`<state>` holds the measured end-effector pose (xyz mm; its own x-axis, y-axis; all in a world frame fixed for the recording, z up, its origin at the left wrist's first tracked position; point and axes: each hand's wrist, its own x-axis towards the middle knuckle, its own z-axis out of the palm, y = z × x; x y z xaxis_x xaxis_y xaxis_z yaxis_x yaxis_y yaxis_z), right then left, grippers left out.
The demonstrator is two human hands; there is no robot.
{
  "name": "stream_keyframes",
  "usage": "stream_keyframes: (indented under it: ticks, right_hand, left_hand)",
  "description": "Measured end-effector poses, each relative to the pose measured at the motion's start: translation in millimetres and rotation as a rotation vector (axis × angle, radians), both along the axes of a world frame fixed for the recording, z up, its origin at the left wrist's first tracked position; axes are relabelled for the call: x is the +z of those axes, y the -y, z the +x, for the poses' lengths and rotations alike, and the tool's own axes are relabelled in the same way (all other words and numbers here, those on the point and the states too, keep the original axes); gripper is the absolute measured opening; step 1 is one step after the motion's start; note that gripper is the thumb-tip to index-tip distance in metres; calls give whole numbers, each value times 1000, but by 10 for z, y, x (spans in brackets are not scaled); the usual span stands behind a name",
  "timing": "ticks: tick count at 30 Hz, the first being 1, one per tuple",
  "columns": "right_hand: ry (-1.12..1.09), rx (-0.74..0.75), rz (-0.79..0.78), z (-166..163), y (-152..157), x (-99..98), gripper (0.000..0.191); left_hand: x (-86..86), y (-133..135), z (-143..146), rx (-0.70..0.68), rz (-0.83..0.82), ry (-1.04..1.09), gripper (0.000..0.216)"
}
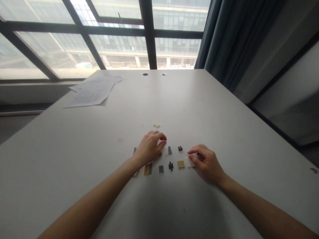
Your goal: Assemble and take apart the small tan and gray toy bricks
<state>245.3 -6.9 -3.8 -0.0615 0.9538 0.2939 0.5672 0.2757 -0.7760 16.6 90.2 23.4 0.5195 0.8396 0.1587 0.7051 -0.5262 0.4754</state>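
Note:
My left hand (151, 146) hovers over the upper row of small building-brick pieces, fingers curved, with a gap between thumb and index finger and nothing seen in it. Beside its thumb lie a whitish piece (164, 151) and a grey wedge plate (169, 150). My right hand (205, 162) is open too, its thumb next to a white flat piece (190, 162) that it partly covers. Between the hands are a black brick (180, 148), a tan square plate (180, 164), a black piece with pegs (170, 166) and a dark grey plate (161, 169).
A cream studded plate (156, 125) lies beyond my left hand. Near my left wrist are a tan plate (146, 169) and a grey piece (135, 150). Paper sheets (92, 93) rest at the white table's (211, 109) far left, before a window; a dark curtain (224, 43) hangs right.

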Motion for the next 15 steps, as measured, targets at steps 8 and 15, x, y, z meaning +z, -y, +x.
stream_keyframes:
  ticks: [8,15]
  right_hand:
    - [150,81,87,-24,-38,-14,12]
    - [486,267,193,-159,-261,82,28]
  left_hand:
    - [27,171,-82,-68,41,-178,32]
    - [7,153,-76,-125,93,-222,36]
